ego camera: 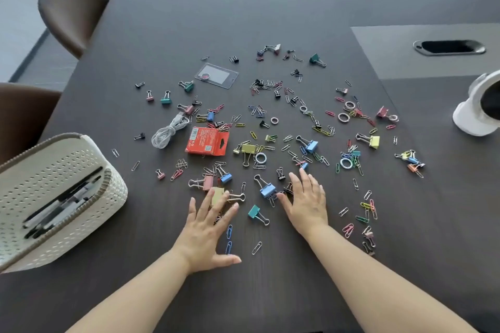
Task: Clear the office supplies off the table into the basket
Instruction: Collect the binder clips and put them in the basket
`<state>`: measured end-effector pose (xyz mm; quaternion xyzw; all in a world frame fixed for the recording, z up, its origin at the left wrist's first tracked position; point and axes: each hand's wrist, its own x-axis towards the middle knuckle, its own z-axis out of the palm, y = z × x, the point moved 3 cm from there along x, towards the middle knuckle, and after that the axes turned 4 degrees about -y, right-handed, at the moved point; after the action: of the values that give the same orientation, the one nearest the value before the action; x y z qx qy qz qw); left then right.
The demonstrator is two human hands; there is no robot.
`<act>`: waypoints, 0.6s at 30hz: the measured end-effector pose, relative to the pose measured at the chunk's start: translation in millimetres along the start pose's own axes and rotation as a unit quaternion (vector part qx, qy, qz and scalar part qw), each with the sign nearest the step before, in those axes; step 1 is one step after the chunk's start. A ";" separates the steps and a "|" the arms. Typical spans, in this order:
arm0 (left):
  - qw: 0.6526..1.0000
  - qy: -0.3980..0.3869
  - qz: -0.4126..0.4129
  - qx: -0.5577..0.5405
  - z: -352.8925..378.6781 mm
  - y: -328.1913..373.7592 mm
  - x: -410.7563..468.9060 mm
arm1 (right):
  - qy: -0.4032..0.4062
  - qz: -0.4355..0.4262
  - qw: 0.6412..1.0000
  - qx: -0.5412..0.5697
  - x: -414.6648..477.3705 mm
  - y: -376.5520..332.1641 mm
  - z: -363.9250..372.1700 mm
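We lay left hand (208, 227) and right hand (307, 204) flat, fingers spread, gripping nothing, flanking the near binder clips (266, 190), likely to rake a pile; basket (117, 192) sits left of left hand.

Bare table (270, 292) lies open along the near edge and across the far half. The middle is thickly strewn with binder clips (267, 189) and paper clips (229, 232), plus a red box (207, 141) and a coiled cable (169, 132). The basket (113, 197) blocks the left side, a white device (468, 119) the right edge
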<state>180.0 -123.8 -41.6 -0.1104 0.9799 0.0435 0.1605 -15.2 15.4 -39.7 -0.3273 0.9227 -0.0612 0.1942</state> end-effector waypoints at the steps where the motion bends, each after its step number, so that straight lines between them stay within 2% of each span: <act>1: 1.000 -0.014 0.015 0.008 4.7 4.0 -4.8 | 0.006 -0.004 1.000 0.004 -4.4 1.4 -0.7; 4: 0.999 -0.048 -0.001 0.012 12.7 6.9 -3.3 | 0.016 -0.013 1.000 0.007 -14.6 5.8 -0.7; 8: 0.998 -0.019 -0.059 0.007 -2.9 3.1 29.8 | 0.030 -0.009 1.000 0.001 -24.9 12.6 -1.7; 11: 0.995 -0.034 -0.089 -0.014 -10.7 5.1 53.0 | 0.052 0.018 0.998 -0.035 -36.0 24.0 -2.1; 14: 0.994 -0.041 -0.093 -0.032 -18.9 12.9 68.2 | 0.044 0.092 0.993 -0.050 -47.3 49.6 -1.9; 18: 0.997 -0.031 -0.069 -0.018 -21.0 33.2 82.7 | -0.005 0.192 0.979 -0.063 -65.1 85.5 4.3</act>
<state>89.5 -110.8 -46.9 -0.1789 0.9637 0.0530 0.1912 -16.9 122.9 -43.4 -0.1559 0.9693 0.0370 0.1864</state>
